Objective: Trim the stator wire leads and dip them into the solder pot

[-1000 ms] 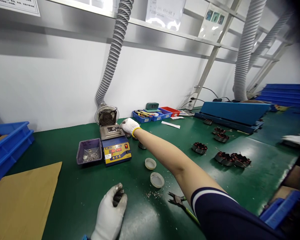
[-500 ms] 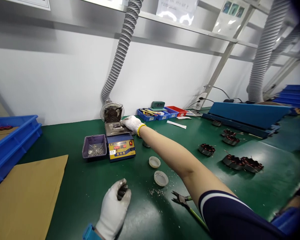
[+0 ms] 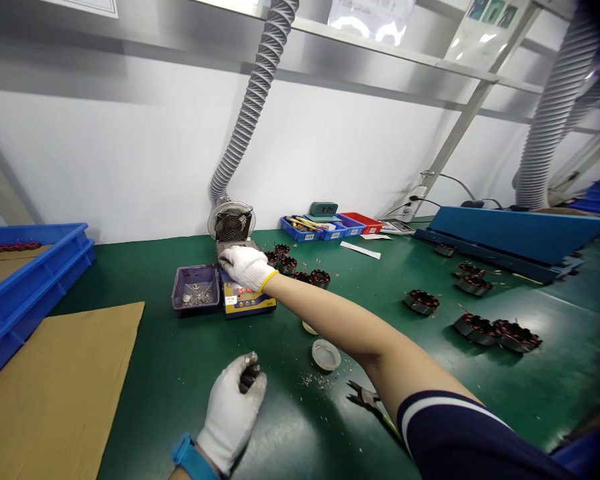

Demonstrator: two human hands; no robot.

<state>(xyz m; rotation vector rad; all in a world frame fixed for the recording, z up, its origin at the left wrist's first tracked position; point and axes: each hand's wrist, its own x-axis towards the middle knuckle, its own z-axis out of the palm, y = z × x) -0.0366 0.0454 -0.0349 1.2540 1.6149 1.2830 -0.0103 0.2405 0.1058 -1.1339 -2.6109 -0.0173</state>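
Note:
My right hand [image 3: 245, 267], in a white knit glove with a yellow cuff, reaches over the solder pot [image 3: 250, 303], which has a blue body, yellow front panel and red digits. Its fingers are bent together at the pot's left side; whatever they hold is hidden. My left hand [image 3: 235, 407], in a white glove with dark-soiled fingertips, rests low over the green table. Its fingers curl loosely, the thumb apart, with nothing visible between them. Left of the pot sits a purple bin [image 3: 196, 288] with metal scraps. A round white dish [image 3: 326, 355] lies below my right forearm.
Green-handled cutters [image 3: 365, 395] lie near my right arm. Several copper-wound stators [image 3: 422, 302] stand at right and behind the pot. A ducted fan [image 3: 232, 225] rises behind it. Blue crates [image 3: 75, 257] and cardboard [image 3: 80, 373] are at left; a blue metal rack [image 3: 510, 233] is far right.
My right hand has moved left and nearer, from the pot's right rear to over its top, uncovering stators behind my wrist. My left hand keeps its curled pose. The view has shifted slightly.

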